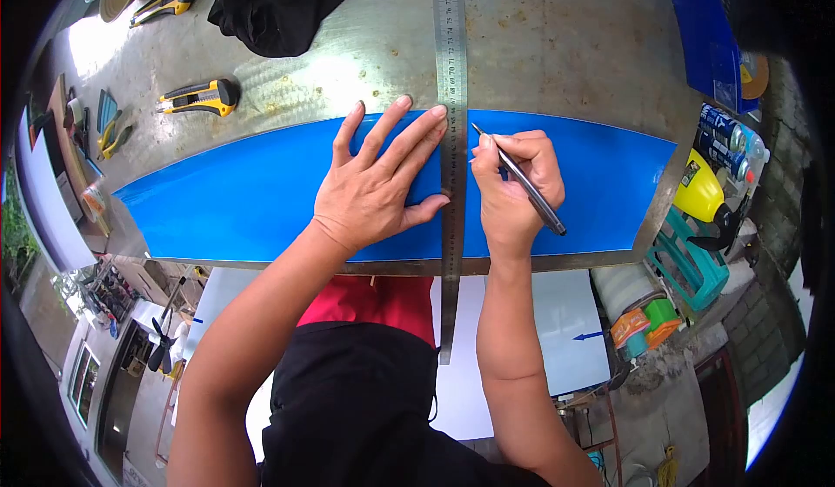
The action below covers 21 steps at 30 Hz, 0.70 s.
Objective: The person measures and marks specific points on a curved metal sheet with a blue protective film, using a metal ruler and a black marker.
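Observation:
A long blue sheet (252,191) lies across the near edge of the metal table. Across it, running away from my body, is a steel ruler (450,61) whose near end juts past the table edge. My left hand (374,174) is spread on the sheet, with its fingertips and thumb against the ruler's left side. In my right hand (522,183) is a dark pen (532,193), gripped in a writing hold. The pen's tip is close to the ruler's right side, near the sheet's far edge.
Two yellow-and-black utility knives (200,97) (165,2) lie at the far left, near pliers (111,137). Black cloth (278,9) is at the back. A yellow spray bottle (698,187), spray cans (722,130) and a teal stool (687,261) stand off the right edge.

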Available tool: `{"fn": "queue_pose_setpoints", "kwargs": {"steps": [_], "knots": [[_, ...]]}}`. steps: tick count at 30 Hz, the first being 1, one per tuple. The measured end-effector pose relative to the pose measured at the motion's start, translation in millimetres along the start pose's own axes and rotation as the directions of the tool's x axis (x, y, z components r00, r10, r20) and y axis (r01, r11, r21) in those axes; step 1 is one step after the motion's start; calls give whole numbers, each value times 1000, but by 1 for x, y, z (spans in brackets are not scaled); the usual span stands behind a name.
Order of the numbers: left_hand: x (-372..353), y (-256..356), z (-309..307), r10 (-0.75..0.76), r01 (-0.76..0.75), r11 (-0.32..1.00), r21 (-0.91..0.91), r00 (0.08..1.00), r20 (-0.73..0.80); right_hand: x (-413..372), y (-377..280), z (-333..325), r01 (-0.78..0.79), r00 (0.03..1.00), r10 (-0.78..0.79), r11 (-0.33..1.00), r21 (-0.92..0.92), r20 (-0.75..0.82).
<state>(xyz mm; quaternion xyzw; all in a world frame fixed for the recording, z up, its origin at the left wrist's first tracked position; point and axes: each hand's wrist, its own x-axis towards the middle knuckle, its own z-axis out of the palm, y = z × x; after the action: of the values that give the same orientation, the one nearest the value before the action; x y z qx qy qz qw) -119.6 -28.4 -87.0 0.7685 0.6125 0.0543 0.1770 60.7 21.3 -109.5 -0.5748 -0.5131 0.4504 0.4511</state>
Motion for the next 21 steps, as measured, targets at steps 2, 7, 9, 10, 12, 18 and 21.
{"fn": "queue_pose_setpoints", "kwargs": {"steps": [2,7,9,10,12,18,21], "knots": [[0,0,0,-3,3,1000,1,1000,1,0,0,1,18,1000,-18,1000,-25,-6],[0,-1,1,-2,2,1000,-3,1000,5,1,1,4,101,995,-103,992,-76,-12],[0,0,0,-3,3,1000,-4,1000,9,0,3,4,92,995,-95,991,-93,-27],[0,0,0,-5,5,1000,-4,1000,13,0,3,3,92,995,-95,991,-94,-27],[0,-1,0,-3,3,1000,-5,1000,11,1,2,3,92,995,-94,992,-83,-20],[0,0,0,5,-5,1000,-1,1000,2,1,1,5,90,995,-94,991,-102,-33],[1,0,0,5,-5,1000,4,1000,-3,0,1,5,71,997,-75,993,-98,-34]]}}
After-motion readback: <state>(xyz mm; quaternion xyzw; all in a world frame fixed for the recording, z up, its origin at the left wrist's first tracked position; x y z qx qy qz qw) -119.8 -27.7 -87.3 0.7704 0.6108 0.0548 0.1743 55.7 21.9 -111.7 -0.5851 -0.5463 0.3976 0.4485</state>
